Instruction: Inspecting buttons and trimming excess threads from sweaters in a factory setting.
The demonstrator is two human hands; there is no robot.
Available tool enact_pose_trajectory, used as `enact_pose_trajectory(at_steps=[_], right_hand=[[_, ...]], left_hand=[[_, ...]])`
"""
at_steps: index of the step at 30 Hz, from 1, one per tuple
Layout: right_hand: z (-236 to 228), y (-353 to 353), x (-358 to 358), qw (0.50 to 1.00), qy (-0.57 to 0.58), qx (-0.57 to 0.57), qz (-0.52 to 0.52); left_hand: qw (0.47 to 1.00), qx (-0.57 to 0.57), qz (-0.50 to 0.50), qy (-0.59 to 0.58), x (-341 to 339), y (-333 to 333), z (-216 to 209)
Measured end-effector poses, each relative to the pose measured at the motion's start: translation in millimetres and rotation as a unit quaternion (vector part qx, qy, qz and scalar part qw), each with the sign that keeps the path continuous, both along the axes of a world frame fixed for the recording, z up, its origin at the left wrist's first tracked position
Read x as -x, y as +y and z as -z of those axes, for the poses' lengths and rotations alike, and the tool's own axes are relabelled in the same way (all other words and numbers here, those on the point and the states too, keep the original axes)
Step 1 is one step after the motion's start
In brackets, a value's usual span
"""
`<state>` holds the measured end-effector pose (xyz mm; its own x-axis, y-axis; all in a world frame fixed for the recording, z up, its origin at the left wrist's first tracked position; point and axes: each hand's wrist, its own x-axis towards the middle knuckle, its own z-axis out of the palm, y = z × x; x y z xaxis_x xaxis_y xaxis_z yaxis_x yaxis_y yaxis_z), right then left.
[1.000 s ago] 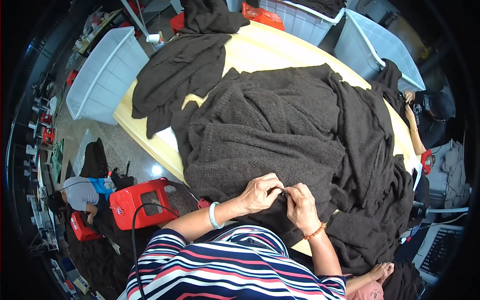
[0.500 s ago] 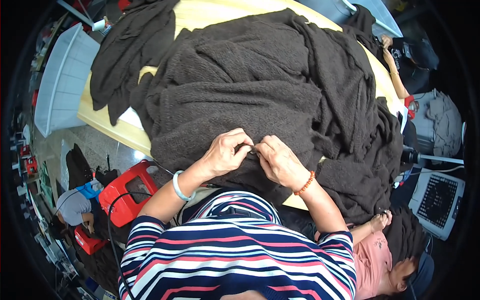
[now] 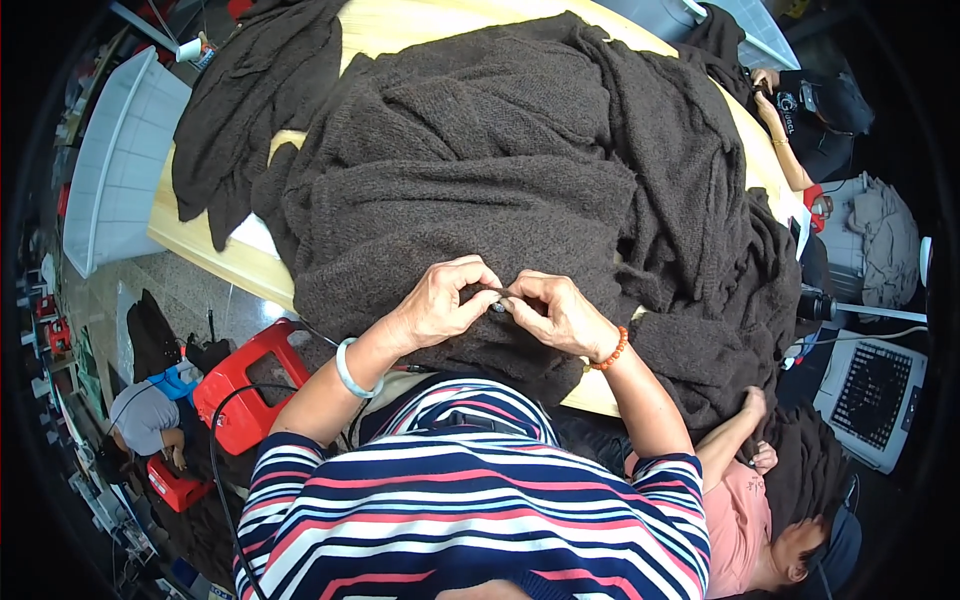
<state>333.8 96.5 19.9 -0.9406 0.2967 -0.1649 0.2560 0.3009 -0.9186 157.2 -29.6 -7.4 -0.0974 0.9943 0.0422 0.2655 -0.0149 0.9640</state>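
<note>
A large dark brown knitted garment (image 3: 470, 205) lies in folds over the table before me. At its near edge my left hand (image 3: 443, 302), with a pale bangle on the wrist, pinches a bit of the knit between thumb and forefinger. My right hand (image 3: 565, 318), wearing an orange bead bracelet, grips the same edge just beside it, so the fingertips of both hands almost meet. Between the thumbs shows a small greyish, shiny thing (image 3: 498, 307), too small to name.
The pale wooden table (image 3: 210, 248) shows around the cloth. More dark knitwear (image 3: 255, 110) hangs at the far left beside a white bin (image 3: 125, 165). A red stool (image 3: 250, 385) stands to my left. Co-workers handle dark cloth at the right, near a pink sleeve (image 3: 735, 520).
My right hand has turned and its fingers have shifted along the pinched edge, so the small shiny thing shows below it. A co-worker's hand at lower right has moved up onto the cloth.
</note>
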Motion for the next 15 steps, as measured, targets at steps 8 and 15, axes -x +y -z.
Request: enact_pose_trajectory(at_steps=[8,15], right_hand=[[4.9,0.5,-4.7,0.983,-0.001,-0.134,0.129],[-2.6,-11.5,-7.0,0.955,0.048,-0.232,0.18]], left_hand=[[0.932,-0.037,-0.249,0.259,8.3,-53.4,-14.1],[0.855,0.116,-0.464,-0.198,68.8,-150.7,60.6]])
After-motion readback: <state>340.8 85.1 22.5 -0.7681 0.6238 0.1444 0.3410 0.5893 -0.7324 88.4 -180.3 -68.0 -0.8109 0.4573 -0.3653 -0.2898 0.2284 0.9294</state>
